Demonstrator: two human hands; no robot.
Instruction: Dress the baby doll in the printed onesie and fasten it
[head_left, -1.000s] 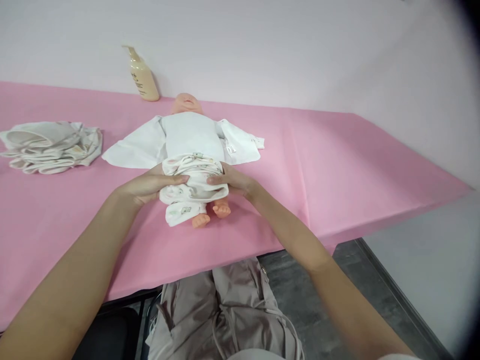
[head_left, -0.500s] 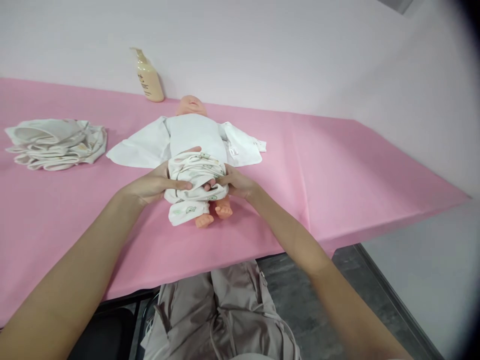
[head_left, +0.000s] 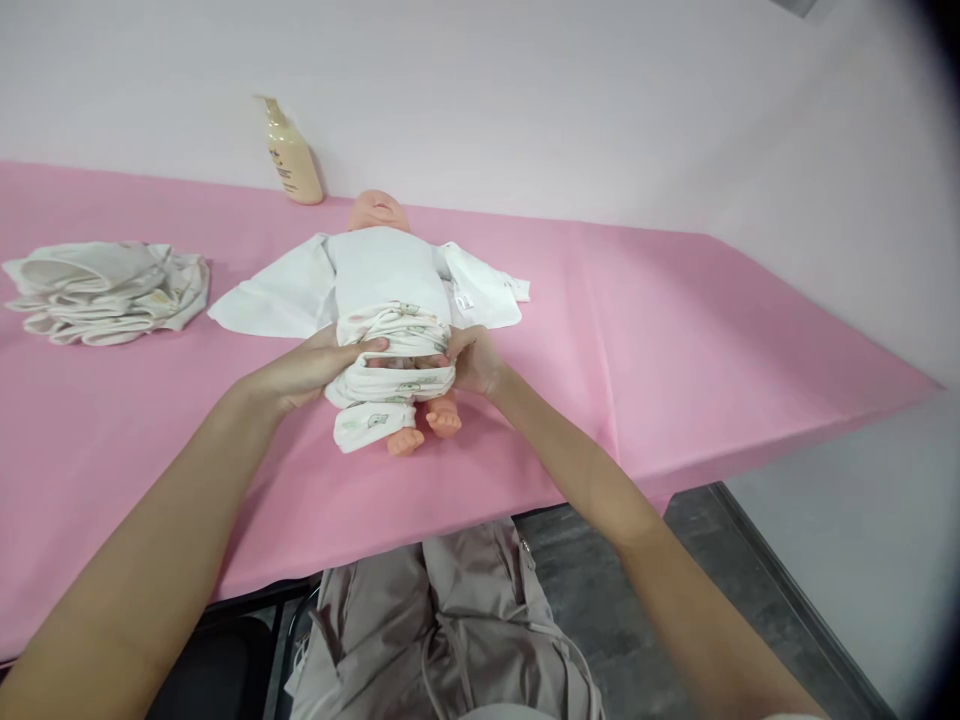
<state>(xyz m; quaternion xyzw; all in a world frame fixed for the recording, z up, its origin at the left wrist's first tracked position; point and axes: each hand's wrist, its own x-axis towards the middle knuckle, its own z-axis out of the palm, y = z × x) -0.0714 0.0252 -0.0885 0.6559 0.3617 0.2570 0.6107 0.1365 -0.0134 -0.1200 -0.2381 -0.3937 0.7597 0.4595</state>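
Note:
A baby doll (head_left: 379,212) lies on its back with its feet toward me, in a white long-sleeved top (head_left: 386,265). Printed baby pants (head_left: 409,385) are bunched around its lower body, with a narrow gap open across the folds. Both bare feet (head_left: 442,415) stick out below the cloth. My left hand (head_left: 319,365) grips the left side of the pants, thumb on top and the other fingers partly hidden. On the opposite side, my right hand (head_left: 472,360) pinches the cloth edge, its fingertips partly in the folds.
Folded printed cloth (head_left: 109,290) lies at the left on the pink-covered table (head_left: 675,330). A cream pump bottle (head_left: 295,165) stands at the back against the wall (head_left: 480,100). A dark chair (head_left: 214,665) is under the table's front edge.
The fingers that showed above and through the bunched cloth have drawn back out of sight. The pants' folds now stretch straighter across, with a wider gap. My right hand stays at the right side.

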